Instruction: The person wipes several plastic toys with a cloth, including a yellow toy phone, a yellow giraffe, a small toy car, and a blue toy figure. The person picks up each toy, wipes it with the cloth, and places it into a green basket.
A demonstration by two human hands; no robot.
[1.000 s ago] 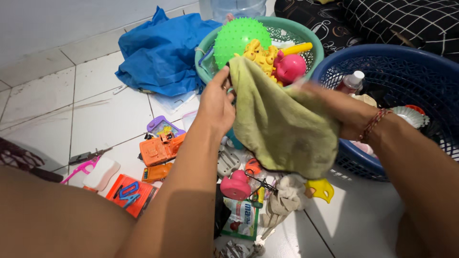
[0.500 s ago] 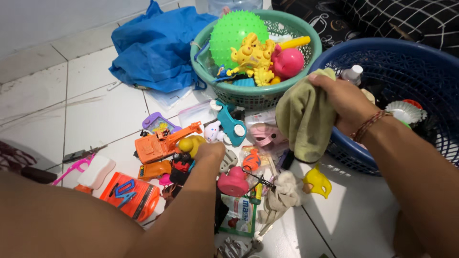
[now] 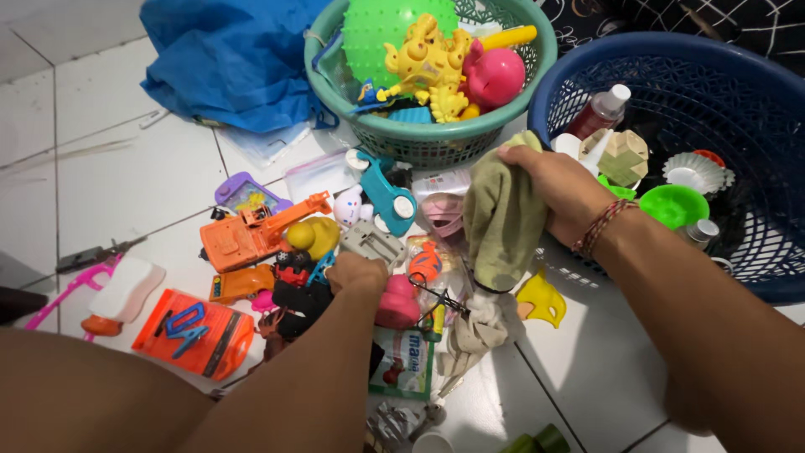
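An olive-green cloth [image 3: 501,220] is clenched in the right hand [image 3: 560,189] beside the blue basket [image 3: 579,80]; the left hand [image 3: 356,273] is closed among floor toys, its hold unclear.

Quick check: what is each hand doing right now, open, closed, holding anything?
Left hand: closed, down in the toy pile; what it grips cannot be told.
Right hand: closed, holding the olive cloth.

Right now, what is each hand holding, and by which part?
Right hand grips the olive cloth bunched at its top. Left hand is down among the toys; its hold cannot be told.
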